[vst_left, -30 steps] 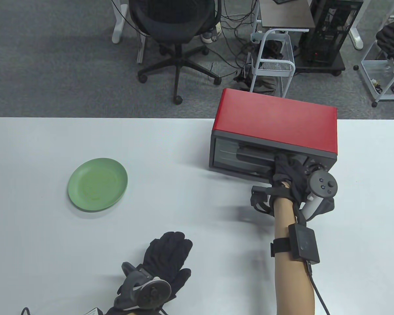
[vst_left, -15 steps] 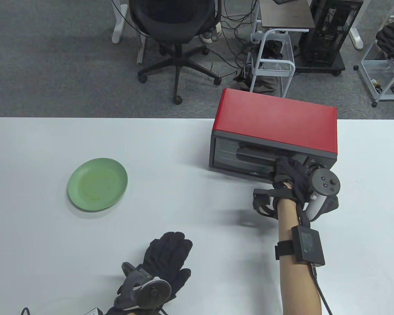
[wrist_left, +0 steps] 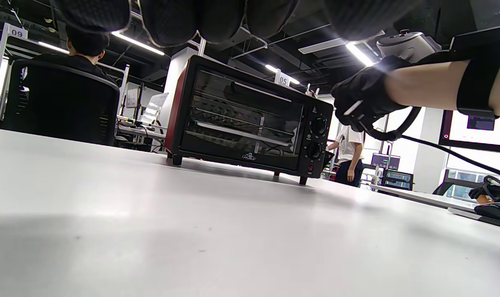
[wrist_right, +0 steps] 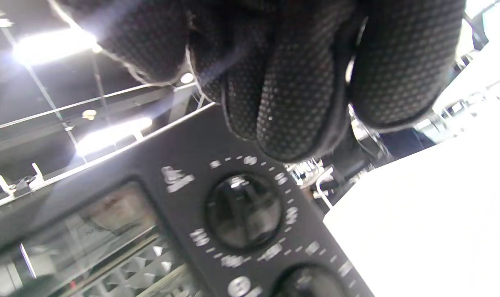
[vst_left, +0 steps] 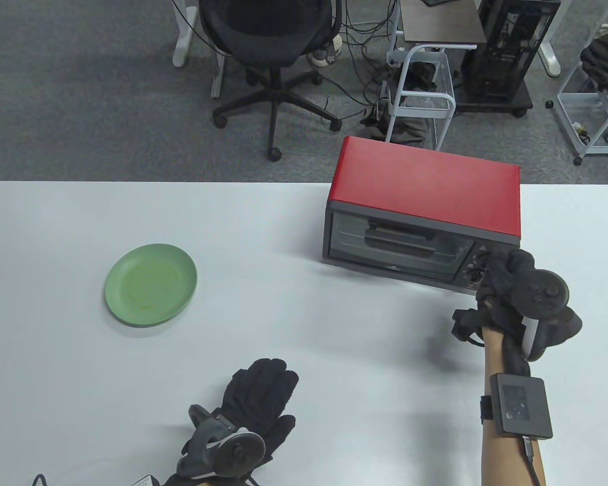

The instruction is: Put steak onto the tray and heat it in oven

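green plate [vst_left: 151, 283] on white table [vst_left: 55, 228] | office chair [vst_left: 268, 35] beyond | person standing [wrist_left: 348, 159]

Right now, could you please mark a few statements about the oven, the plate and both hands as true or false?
1. The oven door is shut. True.
2. The green plate holds a steak. False: it is bare.
3. The right hand is at the oven's control knobs. True.
4. The left hand grips the plate. False: it rests flat on the table, apart from it.
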The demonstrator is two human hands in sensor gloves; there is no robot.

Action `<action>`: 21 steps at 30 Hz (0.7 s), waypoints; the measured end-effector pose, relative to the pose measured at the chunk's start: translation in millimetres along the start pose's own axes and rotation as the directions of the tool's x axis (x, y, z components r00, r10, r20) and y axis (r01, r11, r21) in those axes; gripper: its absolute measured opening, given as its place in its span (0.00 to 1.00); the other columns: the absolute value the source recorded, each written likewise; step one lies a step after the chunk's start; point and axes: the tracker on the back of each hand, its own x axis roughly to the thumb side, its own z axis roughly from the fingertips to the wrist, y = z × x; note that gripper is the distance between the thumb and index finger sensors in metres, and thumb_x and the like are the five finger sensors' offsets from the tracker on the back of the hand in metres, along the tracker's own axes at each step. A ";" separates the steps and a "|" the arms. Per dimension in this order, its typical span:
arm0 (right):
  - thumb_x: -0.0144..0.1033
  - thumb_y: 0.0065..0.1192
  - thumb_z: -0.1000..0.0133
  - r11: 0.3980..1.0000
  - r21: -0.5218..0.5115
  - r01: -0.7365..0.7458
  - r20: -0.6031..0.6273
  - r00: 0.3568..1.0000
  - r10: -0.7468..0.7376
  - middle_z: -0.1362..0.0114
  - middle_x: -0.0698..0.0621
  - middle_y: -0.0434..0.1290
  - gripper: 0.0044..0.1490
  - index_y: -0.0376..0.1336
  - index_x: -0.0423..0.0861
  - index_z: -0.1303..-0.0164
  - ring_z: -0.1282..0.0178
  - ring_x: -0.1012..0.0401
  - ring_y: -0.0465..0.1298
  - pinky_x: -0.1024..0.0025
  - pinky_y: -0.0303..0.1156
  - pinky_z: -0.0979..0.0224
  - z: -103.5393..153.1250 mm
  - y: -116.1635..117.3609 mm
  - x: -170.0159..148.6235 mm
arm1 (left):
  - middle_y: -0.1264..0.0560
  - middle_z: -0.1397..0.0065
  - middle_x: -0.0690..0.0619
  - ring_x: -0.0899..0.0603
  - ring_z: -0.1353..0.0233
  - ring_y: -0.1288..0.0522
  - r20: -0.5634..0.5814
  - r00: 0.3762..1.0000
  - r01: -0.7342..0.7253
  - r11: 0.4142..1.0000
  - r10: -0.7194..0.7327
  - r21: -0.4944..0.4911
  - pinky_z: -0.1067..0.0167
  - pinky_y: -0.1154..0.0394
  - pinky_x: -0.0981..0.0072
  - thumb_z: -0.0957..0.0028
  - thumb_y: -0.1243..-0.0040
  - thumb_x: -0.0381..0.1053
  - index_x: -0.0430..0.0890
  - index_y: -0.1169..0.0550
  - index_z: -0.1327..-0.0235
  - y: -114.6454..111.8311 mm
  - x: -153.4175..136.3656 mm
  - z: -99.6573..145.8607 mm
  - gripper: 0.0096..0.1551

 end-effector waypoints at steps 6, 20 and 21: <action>0.50 0.67 0.46 0.992 -0.003 -0.127 0.062 0.990 0.127 0.50 0.49 0.83 0.26 0.72 0.45 0.45 0.60 0.55 0.87 0.50 0.84 0.51 7.5 20.0 -14.5 | 0.41 0.16 0.37 0.26 0.20 0.39 -0.005 1.000 0.000 1.000 0.000 -0.009 0.32 0.38 0.24 0.47 0.47 0.61 0.46 0.39 0.18 -0.7 -0.7 -0.8 0.44; 0.47 0.64 0.37 0.999 0.032 -0.024 -0.066 0.997 0.026 0.52 0.59 0.84 0.08 0.76 0.61 0.59 0.64 0.61 0.88 0.57 0.87 0.54 13.4 50.3 -16.5 | 0.41 0.16 0.38 0.26 0.20 0.39 -0.008 1.000 -0.004 1.000 0.003 -0.023 0.33 0.37 0.24 0.47 0.47 0.61 0.46 0.38 0.19 -1.6 -2.5 -2.7 0.43; 0.47 0.63 0.37 0.999 0.038 -0.011 -0.078 0.997 0.014 0.52 0.59 0.84 0.08 0.75 0.61 0.59 0.64 0.61 0.88 0.57 0.87 0.54 13.0 50.4 -17.0 | 0.41 0.16 0.38 0.26 0.20 0.38 -0.007 1.000 -0.002 1.000 0.002 -0.023 0.33 0.37 0.24 0.47 0.47 0.61 0.46 0.38 0.19 -1.6 -2.3 -2.9 0.43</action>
